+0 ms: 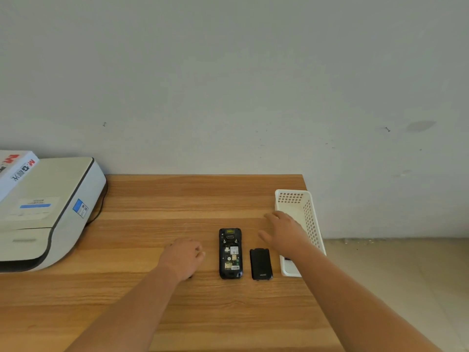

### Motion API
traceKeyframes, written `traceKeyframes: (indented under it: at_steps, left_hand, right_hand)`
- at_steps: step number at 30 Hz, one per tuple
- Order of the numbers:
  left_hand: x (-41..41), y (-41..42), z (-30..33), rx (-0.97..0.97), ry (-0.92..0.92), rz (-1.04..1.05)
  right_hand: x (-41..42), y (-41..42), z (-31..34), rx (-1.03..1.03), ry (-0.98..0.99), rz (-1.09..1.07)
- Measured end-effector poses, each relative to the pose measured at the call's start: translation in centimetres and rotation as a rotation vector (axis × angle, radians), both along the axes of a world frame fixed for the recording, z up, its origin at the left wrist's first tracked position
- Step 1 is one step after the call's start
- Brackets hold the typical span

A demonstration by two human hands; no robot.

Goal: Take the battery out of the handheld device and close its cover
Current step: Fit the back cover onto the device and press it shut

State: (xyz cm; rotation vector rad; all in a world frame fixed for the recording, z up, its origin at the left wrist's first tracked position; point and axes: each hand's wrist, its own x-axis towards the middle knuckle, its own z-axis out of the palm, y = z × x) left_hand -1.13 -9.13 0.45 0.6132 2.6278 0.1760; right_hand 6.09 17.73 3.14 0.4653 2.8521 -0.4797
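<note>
Head view: battery bay of handheld device bare; both hands, left loosely curled and right spread, hold nothing; seat cover squarely, press evenly.

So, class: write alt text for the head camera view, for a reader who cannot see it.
A handheld device lies on a wooden table, back open, with its black cover beside it. The right hand reaches open over a white basket; the left hand rests loosely curled beside the device.

Tabletop: brown wood grain, striped. Handheld device: black, white and yellow labels inside. Cover: plain black. Basket: white, perforated grid. Printer: off-white, dark trim, blue sticker.
</note>
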Motion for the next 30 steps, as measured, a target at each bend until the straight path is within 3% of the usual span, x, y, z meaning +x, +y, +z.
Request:
traceKeyframes:
  at_steps: [8, 30]
  left_hand:
    - [-0.5, -3.2, -0.9, -0.036, 0.002, 0.05]
    - [-2.5, -5.2, -4.4, -0.071, -0.037, 0.024]
  right_hand:
    - [-0.4, -5.6, -2.7, 0.03, -0.083, 0.201]
    - [0.4, -6.3, -4.7, -0.029, -0.169, 0.112]
